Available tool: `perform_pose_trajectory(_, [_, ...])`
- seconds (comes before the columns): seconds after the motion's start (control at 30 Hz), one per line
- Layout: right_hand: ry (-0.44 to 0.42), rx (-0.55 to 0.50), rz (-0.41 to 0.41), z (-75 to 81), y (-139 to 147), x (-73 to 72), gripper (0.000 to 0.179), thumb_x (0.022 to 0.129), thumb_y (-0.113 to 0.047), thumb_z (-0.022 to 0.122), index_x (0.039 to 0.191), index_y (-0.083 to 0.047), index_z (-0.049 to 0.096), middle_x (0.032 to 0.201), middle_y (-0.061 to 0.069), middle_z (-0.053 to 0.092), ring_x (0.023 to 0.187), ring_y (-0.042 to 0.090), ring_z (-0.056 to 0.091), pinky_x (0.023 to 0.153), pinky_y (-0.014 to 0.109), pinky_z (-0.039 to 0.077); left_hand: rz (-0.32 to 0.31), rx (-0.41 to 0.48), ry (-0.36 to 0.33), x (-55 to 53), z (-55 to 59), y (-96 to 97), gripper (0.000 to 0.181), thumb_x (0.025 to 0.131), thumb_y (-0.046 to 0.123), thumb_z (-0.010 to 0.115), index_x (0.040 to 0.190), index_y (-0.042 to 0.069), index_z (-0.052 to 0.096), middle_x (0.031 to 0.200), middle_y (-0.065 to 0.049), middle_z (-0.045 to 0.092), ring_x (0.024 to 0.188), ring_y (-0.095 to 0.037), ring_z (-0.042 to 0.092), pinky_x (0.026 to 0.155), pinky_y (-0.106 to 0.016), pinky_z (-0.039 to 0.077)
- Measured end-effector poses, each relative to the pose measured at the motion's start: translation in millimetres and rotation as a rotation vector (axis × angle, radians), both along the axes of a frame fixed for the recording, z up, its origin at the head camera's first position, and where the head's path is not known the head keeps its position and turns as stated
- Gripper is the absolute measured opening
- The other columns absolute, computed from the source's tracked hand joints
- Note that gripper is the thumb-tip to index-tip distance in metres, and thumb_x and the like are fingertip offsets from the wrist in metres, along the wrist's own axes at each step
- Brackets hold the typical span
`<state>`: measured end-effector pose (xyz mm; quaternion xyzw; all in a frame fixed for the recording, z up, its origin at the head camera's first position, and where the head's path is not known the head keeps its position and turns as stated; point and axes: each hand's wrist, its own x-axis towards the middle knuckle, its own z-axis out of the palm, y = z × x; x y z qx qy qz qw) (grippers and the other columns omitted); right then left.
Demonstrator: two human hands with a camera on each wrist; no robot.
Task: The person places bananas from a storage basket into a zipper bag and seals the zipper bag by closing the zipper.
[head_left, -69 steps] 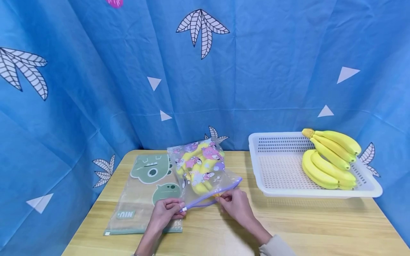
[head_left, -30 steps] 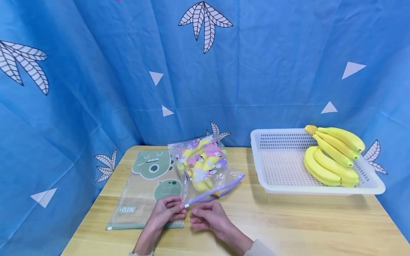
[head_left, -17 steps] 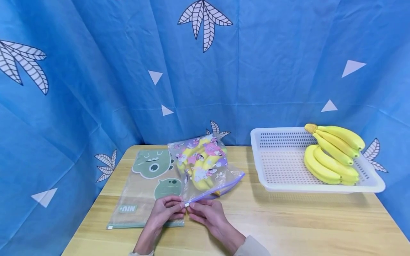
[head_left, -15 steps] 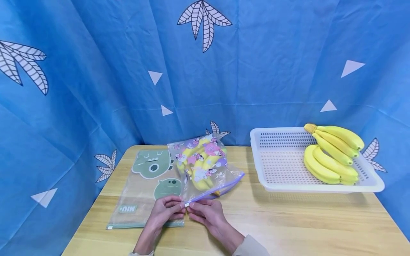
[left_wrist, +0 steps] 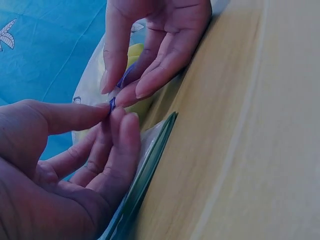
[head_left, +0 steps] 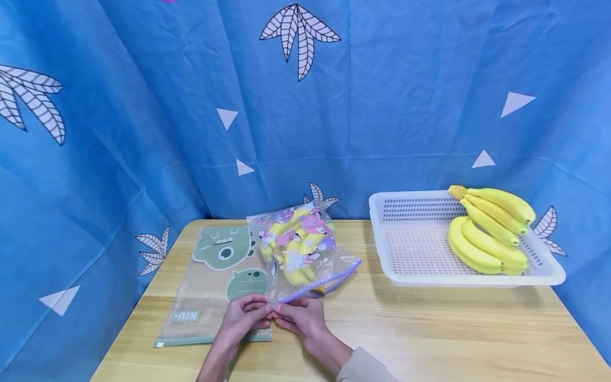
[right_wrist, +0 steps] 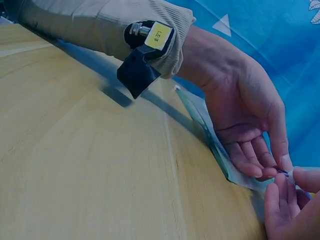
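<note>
A clear zip bag point(head_left: 286, 294) with pink and purple cartoon prints lies on the table with bananas point(head_left: 295, 278) inside. Its purple zip edge point(head_left: 340, 275) faces forward, and the lips gape apart towards the right end. At the left end of that zip, my left hand point(head_left: 242, 319) pinches the corner between thumb and fingers. Right beside it, my right hand point(head_left: 304, 320) pinches the small white zip slider point(left_wrist: 114, 93), mostly covered by fingertips. In the left wrist view, both hands' fingertips nearly meet at this corner.
Partly under the left hand lies a flat clear zip bag point(head_left: 195, 289) with green dinosaur prints. A white plastic basket point(head_left: 420, 279) holding bunches of bananas point(head_left: 494, 216) stands at the right. Behind the wooden table point(head_left: 444, 334) hangs a blue curtain point(head_left: 401, 106).
My right hand has let go of the zip edge's middle, moved left and taken the slider at the left corner. My left hand has kept its hold there.
</note>
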<state>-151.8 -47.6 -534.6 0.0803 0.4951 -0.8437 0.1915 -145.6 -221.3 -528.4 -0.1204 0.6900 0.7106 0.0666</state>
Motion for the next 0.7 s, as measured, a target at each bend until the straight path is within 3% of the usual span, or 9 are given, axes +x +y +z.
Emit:
perform_pose_trajectory(0.3, [-0.017, -0.012, 0.002, 0.8, -1.1, 0.4, 0.028, 0.084, 0.007, 0.076, 0.108, 0.015, 0.065, 0.088, 0.023, 0.075, 0.077, 0.023, 0.076, 0.076, 0.038, 0.063, 0.005, 0.064, -0.009, -0.2, -0.4, -3.8, 0.026, 0.085, -0.009, 0.075, 0.110, -0.013, 0.067, 0.081, -0.008, 0.073, 0.069, -0.016, 0.071, 0.068, -0.031, 0.063])
perform_pose_trajectory(0.7, [-0.091, -0.038, -0.001, 4.7, 7.8, -3.7, 0.028, 0.085, 0.005, 0.077, 0.110, 0.013, 0.065, 0.087, 0.017, 0.076, 0.081, 0.023, 0.076, 0.081, 0.038, 0.062, -0.013, 0.163, -0.016, -1.8, -4.3, -16.4, 0.025, 0.085, -0.012, 0.071, 0.109, -0.007, 0.068, 0.080, -0.007, 0.072, 0.068, -0.013, 0.069, 0.067, -0.027, 0.062])
